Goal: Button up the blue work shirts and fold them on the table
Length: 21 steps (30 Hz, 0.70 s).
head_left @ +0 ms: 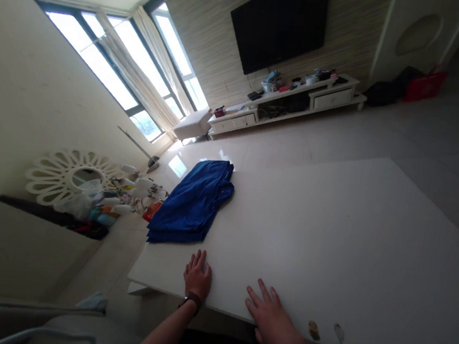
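Observation:
My left hand (197,277) lies on the white tabletop (311,222) near its front edge, fingers stretched out, with a dark watch or band on the wrist. Just beyond its fingertips rests a folded stack of blue cloth (194,201), perhaps garments, at the left end of the table. To the right, my right hand (271,315) is flat on the tabletop with its fingers spread, holding nothing. Two small marks or flat bits, one yellowish (314,330) and one grey (338,334), are on the surface beside my right hand.
Beyond the table, a white TV cabinet (332,99) carries small items under a wall-mounted television (280,23). A red bag or box (426,85) stands at the far right. At left are a round petal-framed mirror (49,173) and a cluttered pile with plastic bags (82,200).

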Tool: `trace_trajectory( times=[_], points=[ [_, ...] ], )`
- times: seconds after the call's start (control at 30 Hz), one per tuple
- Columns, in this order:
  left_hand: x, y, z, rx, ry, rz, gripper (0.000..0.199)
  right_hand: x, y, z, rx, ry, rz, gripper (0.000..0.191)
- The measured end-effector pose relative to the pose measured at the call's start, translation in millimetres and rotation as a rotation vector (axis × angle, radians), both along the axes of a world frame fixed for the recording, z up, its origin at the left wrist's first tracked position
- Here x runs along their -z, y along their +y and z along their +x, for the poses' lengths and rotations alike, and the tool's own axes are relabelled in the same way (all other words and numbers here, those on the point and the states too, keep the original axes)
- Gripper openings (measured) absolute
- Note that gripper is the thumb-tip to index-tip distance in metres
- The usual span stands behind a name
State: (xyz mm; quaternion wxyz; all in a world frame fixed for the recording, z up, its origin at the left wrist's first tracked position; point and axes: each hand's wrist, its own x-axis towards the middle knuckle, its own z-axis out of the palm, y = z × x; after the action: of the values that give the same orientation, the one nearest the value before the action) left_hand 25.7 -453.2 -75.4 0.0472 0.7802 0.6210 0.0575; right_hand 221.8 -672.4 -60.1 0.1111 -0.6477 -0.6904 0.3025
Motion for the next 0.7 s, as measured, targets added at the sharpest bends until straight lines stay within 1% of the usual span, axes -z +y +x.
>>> trace_trajectory(
  times=[0.1,0.2,0.33,0.53,0.7],
  points=[
    [1.2,1.4,-1.2,0.019,0.021,0.017,0.056,10.9,-1.3,-2.5,0.025,0.022,0.039,0.074],
    [0.9,0.8,-2.2,0.025,0.032,0.019,0.057,14.1,-3.1,-3.8,0.033,0.032,0.052,0.073],
    [0.4,0.0,-2.6,0.026,0.036,0.014,0.057,13.6,-4.7,-4.0,0.046,0.028,0.087,0.072],
    [-0.8,0.6,-1.6,0.021,0.046,0.006,0.058,12.1,-4.2,-3.8,0.042,0.039,0.074,0.073],
    [-3.0,-1.1,-0.8,0.01,0.055,-0.009,0.059,4.5,-4.0,-3.8,0.058,0.032,0.078,0.077]
  ],
)
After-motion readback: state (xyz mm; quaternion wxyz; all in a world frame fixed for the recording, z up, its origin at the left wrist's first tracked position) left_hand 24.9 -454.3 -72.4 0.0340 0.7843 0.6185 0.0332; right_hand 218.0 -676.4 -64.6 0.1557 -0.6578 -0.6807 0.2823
